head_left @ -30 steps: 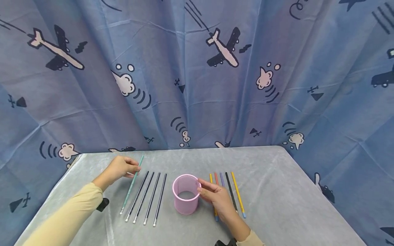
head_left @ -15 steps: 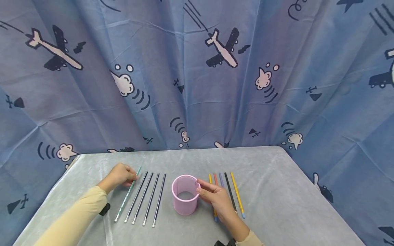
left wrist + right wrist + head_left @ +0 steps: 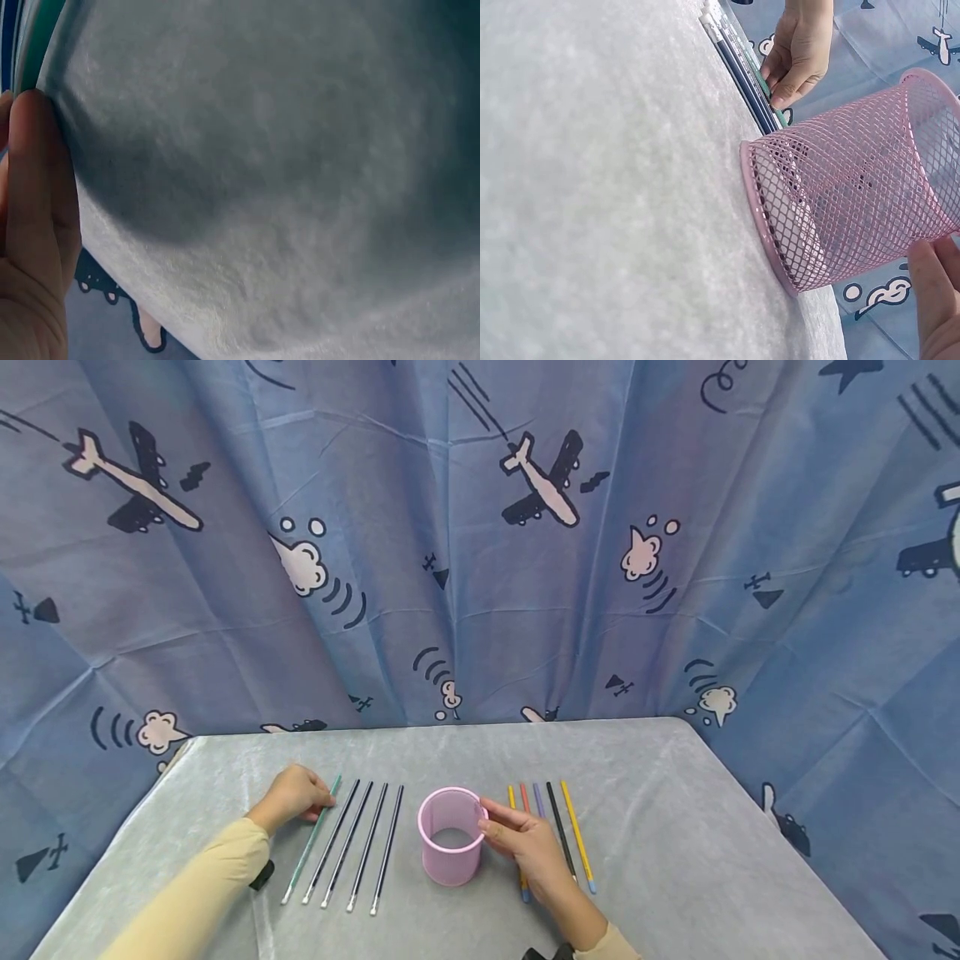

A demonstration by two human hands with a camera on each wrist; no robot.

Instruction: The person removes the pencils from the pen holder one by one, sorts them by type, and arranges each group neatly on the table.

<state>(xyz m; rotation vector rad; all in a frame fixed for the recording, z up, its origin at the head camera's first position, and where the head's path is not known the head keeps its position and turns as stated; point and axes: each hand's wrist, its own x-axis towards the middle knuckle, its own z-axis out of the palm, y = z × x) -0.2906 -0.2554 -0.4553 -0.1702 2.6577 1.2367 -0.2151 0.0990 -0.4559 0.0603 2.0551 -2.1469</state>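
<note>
In the head view my left hand (image 3: pixel 296 793) pinches a green pencil (image 3: pixel 309 852) near its far end. That pencil lies along the left side of a row of dark pencils (image 3: pixel 352 839) with white eraser ends. The left wrist view shows the fingertips (image 3: pixel 31 112) at the green pencil (image 3: pixel 39 45); the thumb is mostly cut off. My right hand (image 3: pixel 536 852) holds the rim of a pink mesh pencil cup (image 3: pixel 450 865) between thumb and fingers. The cup stands upright and nothing shows inside it. The right wrist view has the cup (image 3: pixel 847 187) beside the right fingers (image 3: pixel 928 281).
Several coloured pencils, among them a yellow pencil (image 3: pixel 577 835) and a black pencil (image 3: pixel 561 827), lie right of the cup, partly behind the right hand. A grey cloth covers the table (image 3: pixel 712 860). A blue patterned curtain (image 3: pixel 390 568) hangs behind it.
My left hand has moved nearer with the green pencil and lowered it beside the dark pencils, turning it more in line with them. The right hand and cup have stayed put.
</note>
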